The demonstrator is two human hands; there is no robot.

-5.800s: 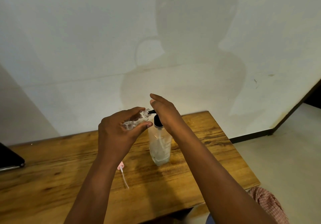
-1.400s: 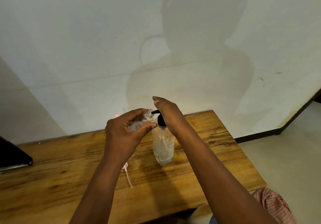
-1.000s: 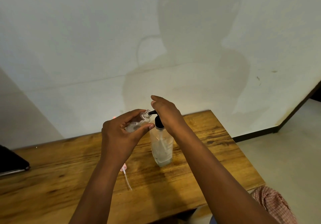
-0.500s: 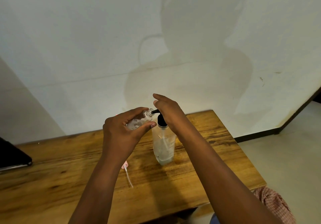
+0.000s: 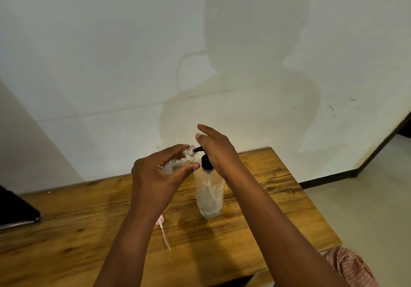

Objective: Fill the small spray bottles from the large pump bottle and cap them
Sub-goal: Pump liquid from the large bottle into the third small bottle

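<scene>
Small clear bottle [image 5: 178, 163] tilted, uncapped — neck at pump spout [image 5: 198, 149].

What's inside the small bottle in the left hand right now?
The small spray bottle shows cloudy, foamy liquid in its lower part; the pump spout meets its open neck. The left hand covers the rest, so the fill level is unclear.

Left hand [image 5: 155, 175] curled, right hand [image 5: 216, 151] flat.

One small spray bottle [image 5: 178, 164], one pump bottle [image 5: 209, 193], one loose spray cap [image 5: 160, 221].
</scene>
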